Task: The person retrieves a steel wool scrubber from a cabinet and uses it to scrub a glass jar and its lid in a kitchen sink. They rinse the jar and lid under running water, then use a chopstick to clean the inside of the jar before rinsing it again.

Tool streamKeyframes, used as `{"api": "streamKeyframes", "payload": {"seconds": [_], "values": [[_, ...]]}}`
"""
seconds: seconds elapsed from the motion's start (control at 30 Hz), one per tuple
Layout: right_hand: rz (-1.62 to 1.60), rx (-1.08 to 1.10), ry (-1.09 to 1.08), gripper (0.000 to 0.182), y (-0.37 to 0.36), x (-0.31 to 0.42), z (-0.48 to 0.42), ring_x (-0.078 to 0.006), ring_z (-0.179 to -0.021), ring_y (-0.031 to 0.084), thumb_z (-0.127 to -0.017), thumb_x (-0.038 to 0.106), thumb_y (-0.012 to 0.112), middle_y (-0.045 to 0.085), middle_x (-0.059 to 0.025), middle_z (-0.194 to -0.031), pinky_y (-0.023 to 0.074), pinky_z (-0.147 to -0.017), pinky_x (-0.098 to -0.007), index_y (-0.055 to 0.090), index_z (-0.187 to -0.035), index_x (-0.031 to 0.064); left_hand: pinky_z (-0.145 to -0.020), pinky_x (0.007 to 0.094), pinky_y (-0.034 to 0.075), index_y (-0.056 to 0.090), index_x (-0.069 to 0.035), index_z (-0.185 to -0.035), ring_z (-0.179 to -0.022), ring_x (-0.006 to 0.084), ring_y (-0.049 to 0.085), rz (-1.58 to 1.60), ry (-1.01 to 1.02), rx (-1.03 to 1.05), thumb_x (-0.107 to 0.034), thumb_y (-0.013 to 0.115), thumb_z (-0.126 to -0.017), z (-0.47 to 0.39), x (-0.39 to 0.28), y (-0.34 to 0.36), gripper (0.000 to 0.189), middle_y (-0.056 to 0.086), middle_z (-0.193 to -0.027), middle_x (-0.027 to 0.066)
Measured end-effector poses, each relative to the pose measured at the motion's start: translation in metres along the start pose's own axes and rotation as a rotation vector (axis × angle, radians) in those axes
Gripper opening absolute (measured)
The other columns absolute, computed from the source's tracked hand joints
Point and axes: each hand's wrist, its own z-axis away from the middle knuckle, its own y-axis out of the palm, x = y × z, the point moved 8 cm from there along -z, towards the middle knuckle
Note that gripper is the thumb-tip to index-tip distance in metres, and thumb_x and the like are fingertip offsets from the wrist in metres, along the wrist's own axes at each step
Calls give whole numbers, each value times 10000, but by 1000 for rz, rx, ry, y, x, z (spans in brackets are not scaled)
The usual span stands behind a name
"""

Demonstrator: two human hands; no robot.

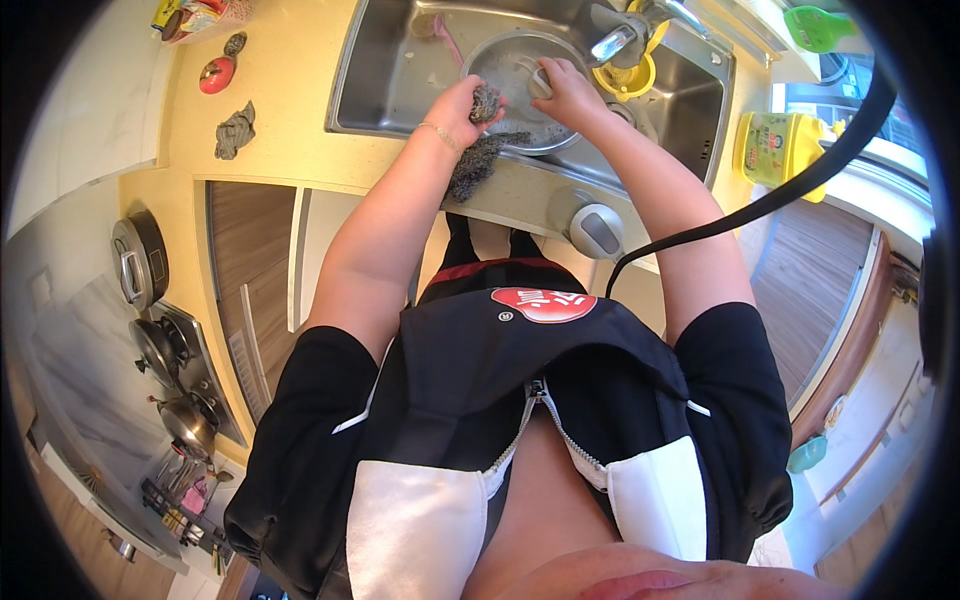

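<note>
My left hand (459, 112) holds a grey scouring ball (485, 104) over the near left rim of a round metal basin (517, 142). The basin sits in the stainless steel sink (382, 97) with cloudy, sudsy water in it. My right hand (568, 91) grips a small pale rounded object (539, 84) above the water; its kind is unclear, as my fingers cover part of it. Below my left hand, a dark grey cloth (474, 169) hangs over the sink's front edge. A pink-handled brush (448, 39) lies behind the basin.
The faucet (613, 43), wrapped in grey cloth, stands beside a yellow strainer (628, 79). A container with a white-and-grey lid (596, 229) is at the counter's front. Left are a crumpled cloth (235, 131) and a red object (217, 75); right, a yellow jug (780, 154).
</note>
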Motion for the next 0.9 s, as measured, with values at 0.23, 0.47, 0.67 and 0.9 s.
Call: {"api": "streamKeyframes", "payload": {"seconds": [0.23,0.47,0.67,0.9], "values": [[50,-15,90,695,33,-36,-3,-383,-1140,494,-686,217,767,482,-196,-1262,432,-942,-419,434,-1274,55,-657,379,543,503,-17,-1017,-863,300,626,71,-59,-2,-175,478,-914,-19,10,2,190,608,-978,185],[49,-72,126,764,43,-64,5,-403,-1148,487,-681,221,771,468,-225,-1282,416,-961,-436,398,-1325,52,-655,380,542,504,-16,-1014,-842,297,625,74,-86,1,-171,468,-916,-26,17,3,187,608,-975,183],[16,-44,72,788,23,-43,1,-389,-1223,424,-720,257,752,418,-230,-1332,380,-1014,-407,350,-1366,49,-624,381,557,536,-19,-983,-764,274,631,116,-52,15,-167,536,-883,-23,0,-8,178,611,-866,155],[18,-169,-8,699,0,-29,11,-390,-1199,452,-748,261,729,454,-226,-1309,380,-1013,-408,413,-1324,21,-638,325,544,532,-40,-1050,-800,225,617,31,99,-48,-226,510,-928,16,-42,-51,224,609,-885,120]]}}
